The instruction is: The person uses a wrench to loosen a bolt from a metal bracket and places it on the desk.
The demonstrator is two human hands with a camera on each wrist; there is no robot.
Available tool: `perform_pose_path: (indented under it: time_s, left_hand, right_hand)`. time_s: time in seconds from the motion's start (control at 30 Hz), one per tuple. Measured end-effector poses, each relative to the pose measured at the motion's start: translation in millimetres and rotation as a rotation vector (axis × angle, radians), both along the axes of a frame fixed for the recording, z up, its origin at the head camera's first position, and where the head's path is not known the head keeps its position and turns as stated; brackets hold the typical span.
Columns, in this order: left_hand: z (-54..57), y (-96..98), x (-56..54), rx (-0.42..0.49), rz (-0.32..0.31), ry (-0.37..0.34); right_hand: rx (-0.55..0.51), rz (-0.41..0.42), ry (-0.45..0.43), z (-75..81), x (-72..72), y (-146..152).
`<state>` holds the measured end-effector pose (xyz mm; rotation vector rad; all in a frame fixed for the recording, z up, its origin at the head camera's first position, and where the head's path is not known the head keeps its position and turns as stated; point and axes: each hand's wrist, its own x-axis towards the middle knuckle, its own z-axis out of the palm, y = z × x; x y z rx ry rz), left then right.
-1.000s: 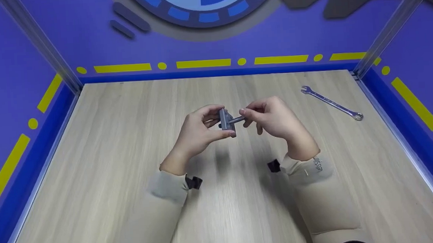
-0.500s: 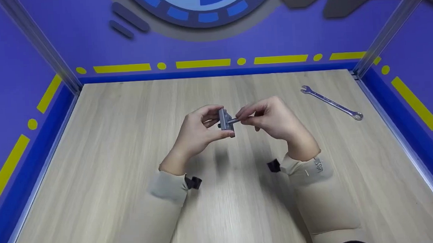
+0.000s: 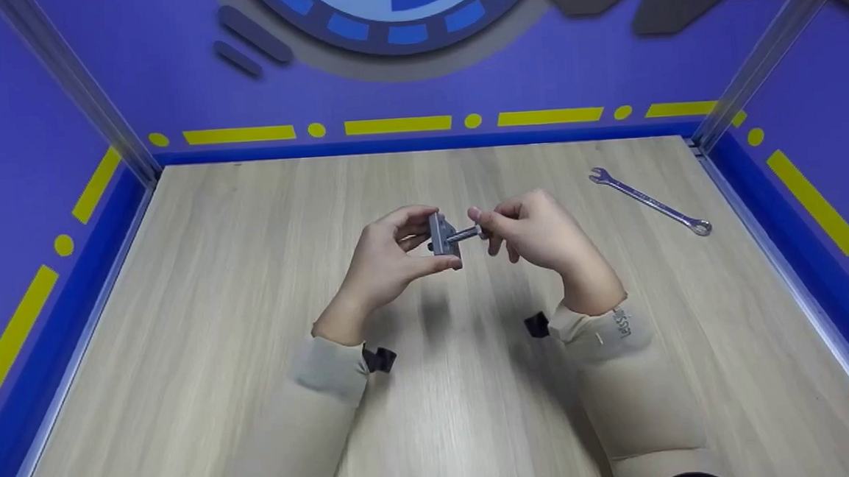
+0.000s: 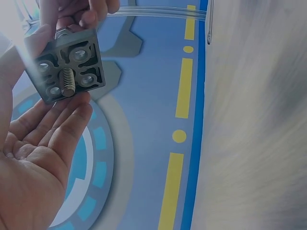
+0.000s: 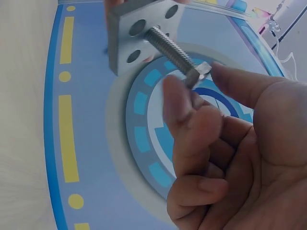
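Observation:
My left hand (image 3: 385, 259) holds a small square grey metal plate (image 3: 441, 235) by its edges, thumb below and fingers above, over the table. A hex-head bolt (image 5: 172, 50) runs through the plate's middle, its head towards my right hand (image 3: 542, 235). On the far face, seen in the left wrist view, the threaded bolt end (image 4: 68, 81) sticks out among several round holes. My right thumb (image 5: 235, 81) and index finger are at either side of the bolt head, the other fingers curled below. Most of the bolt's shank shows between plate and head.
A combination wrench (image 3: 651, 202) lies slantwise on the wooden table (image 3: 247, 227) at the right rear. Blue panels (image 3: 416, 99) with yellow marks enclose the back and sides, with metal posts at the rear corners. Black wrist mounts (image 3: 382, 359) sit at both cuffs.
My right fingers first reached forward over the bolt head, then drew back with the thumb raised, baring more of the bolt. The left hand and plate stay in place.

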<state>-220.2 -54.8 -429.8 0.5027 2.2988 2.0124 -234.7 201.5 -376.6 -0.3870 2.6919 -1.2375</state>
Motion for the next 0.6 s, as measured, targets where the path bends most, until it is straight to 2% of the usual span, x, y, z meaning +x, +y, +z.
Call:
perform_pose_path:
  time_s: [0.13, 0.27, 0.43, 0.6]
  left_hand:
    - [-1.3, 0.0, -0.7, -0.003, -0.001, 0.007]
    - [-2.7, -0.4, -1.8, -0.012, 0.000, 0.012]
    - [-2.4, -2.6, -1.7, 0.013, 0.003, -0.008]
    - [-2.1, -5.1, -1.8, 0.028, -0.003, -0.022]
  right_hand:
    - [-0.002, 0.009, -0.023, 0.0, 0.4, -1.4]
    - [-0.044, 0.048, 0.004, -0.9, 0.9, -1.6]
    - [-0.092, 0.086, 0.078, -1.0, 1.3, -1.3]
    - [-0.129, 0.124, 0.197, -2.4, 2.6, -2.0]
